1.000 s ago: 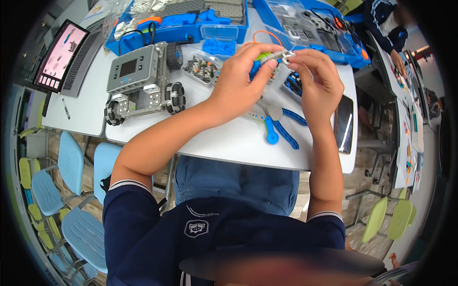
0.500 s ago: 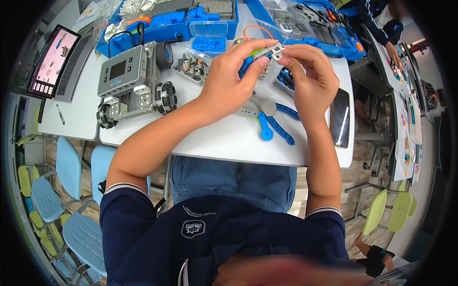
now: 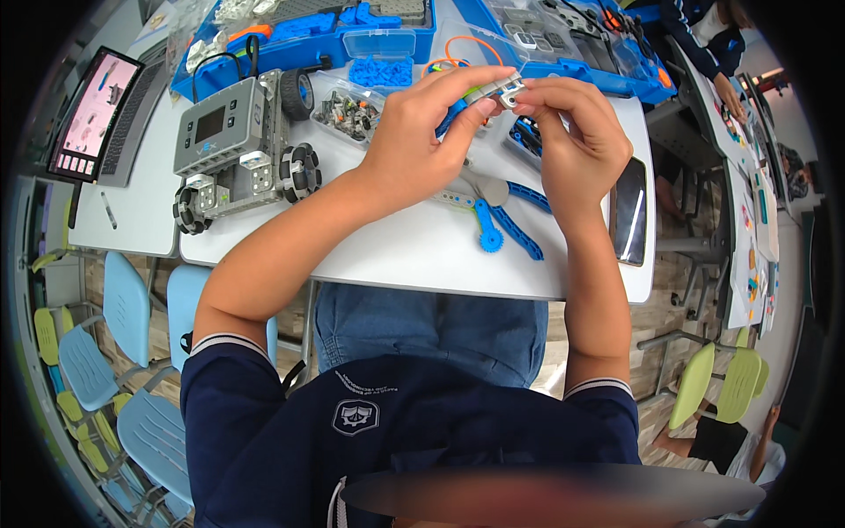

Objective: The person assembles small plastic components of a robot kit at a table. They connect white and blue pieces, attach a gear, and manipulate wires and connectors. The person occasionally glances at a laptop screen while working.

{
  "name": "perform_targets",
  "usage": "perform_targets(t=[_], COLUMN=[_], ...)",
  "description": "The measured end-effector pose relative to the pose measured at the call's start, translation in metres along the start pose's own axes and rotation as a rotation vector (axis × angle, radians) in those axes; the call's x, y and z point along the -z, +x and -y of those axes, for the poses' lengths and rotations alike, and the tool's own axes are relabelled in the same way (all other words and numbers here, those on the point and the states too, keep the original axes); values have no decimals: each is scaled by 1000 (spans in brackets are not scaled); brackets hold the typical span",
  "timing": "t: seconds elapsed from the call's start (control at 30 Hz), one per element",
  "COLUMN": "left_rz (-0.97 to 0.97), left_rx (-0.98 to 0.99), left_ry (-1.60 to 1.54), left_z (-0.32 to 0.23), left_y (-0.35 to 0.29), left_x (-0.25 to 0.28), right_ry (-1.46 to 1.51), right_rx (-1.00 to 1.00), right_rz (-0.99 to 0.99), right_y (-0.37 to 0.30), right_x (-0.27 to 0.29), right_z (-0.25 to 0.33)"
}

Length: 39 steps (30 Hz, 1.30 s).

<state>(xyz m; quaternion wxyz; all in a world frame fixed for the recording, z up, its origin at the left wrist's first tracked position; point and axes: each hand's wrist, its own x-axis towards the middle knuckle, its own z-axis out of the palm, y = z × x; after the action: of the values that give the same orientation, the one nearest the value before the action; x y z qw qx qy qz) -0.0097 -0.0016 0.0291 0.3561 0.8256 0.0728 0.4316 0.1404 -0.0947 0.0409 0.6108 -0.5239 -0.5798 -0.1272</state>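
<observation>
Holding one small grey building piece point(image 3: 503, 88) up over the white table point(image 3: 387, 255), the left hand point(image 3: 421, 141) and the right hand point(image 3: 576, 132) both pinch it with their fingertips, one hand on each end. The fingers cover most of the piece, so its full shape is hard to see, and a bit of green and blue peeks out from under the left fingers but I cannot tell what it is. On the table just under the hands lie blue flat parts point(image 3: 506, 224) with one blue gear among them; the wrists hide some of them. One grey robot car point(image 3: 238, 145) sits to the left, and three of its wheels show. One dark phone point(image 3: 629, 211) lies by the right wrist. Two blue trays point(image 3: 304, 35) of parts stand at the far edge, and both are cut off at the top. One laptop point(image 3: 97, 114) with a pink screen is at the far left, bent by the picture's rim. One clear box point(image 3: 348, 110) of small bits is near the car.
</observation>
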Motion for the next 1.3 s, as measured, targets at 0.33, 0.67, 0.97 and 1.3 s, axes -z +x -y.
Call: perform_targets(t=[0.33,0.67,0.97,1.3], left_rz=[2,-95,-10,-88], left_rx=[31,-91,5,94], left_ry=[-25,41,6,-119], left_z=[2,5,4,-5], left_y=[-1,-2,-4,-5], left_x=[-2,-7,-4,-5], right_ry=[-94,-154,-126,-207], right_rx=[67,54,60,195], right_rz=[40,-15,38,-90], right_y=[0,-5,-1,21], right_x=[3,-4,0,32], right_z=[-2,1,-4,25])
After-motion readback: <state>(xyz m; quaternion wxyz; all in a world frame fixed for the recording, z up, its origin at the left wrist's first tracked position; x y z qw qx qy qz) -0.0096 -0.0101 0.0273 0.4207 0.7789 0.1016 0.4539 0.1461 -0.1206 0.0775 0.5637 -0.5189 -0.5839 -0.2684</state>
